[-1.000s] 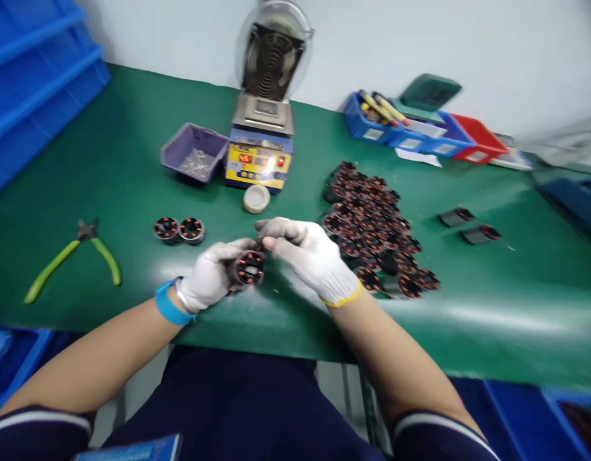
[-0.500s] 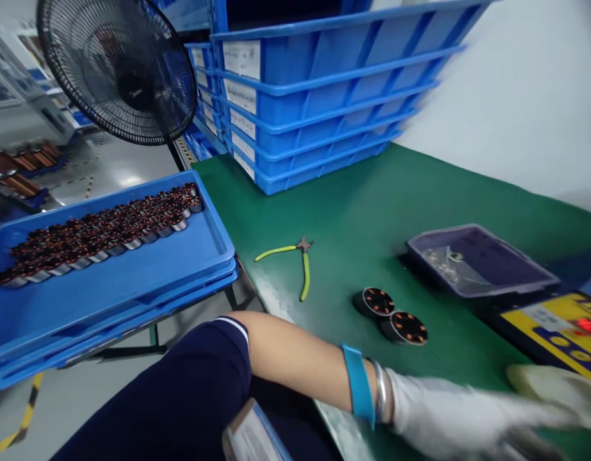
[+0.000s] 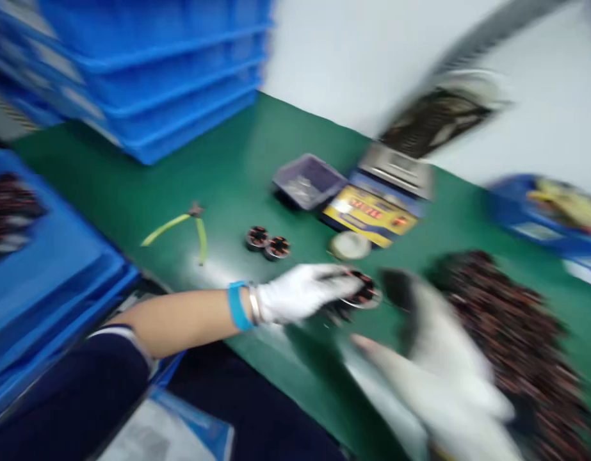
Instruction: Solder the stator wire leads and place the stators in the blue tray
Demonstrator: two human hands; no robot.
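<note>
My left hand (image 3: 299,294), in a white glove with a blue band at the wrist, is closed around the side of a motor stator (image 3: 365,291) with copper windings, low over the green table. My right hand (image 3: 439,352), also gloved and smeared by motion, is to the right of that stator. Its thumb and fingers are spread, with a dark area along their inner side; nothing held can be made out. Two more stators (image 3: 267,242) stand touching each other on the table, beyond my left wrist. To the right of my right hand lies a large heap of stators (image 3: 511,320), blurred.
Green-handled cutters (image 3: 199,224) lie open at left. A purple bin (image 3: 308,181), a yellow-fronted scale (image 3: 372,214) and a pale round object (image 3: 350,245) stand beyond my hands. Stacked blue crates (image 3: 180,96) rise at the back left, blue trays (image 3: 79,269) at left, a blue bin (image 3: 526,211) at right.
The view has swung right, bringing the stator heap and my right hand into sight. My left hand, blurred and reaching right before, is now closed on a stator.
</note>
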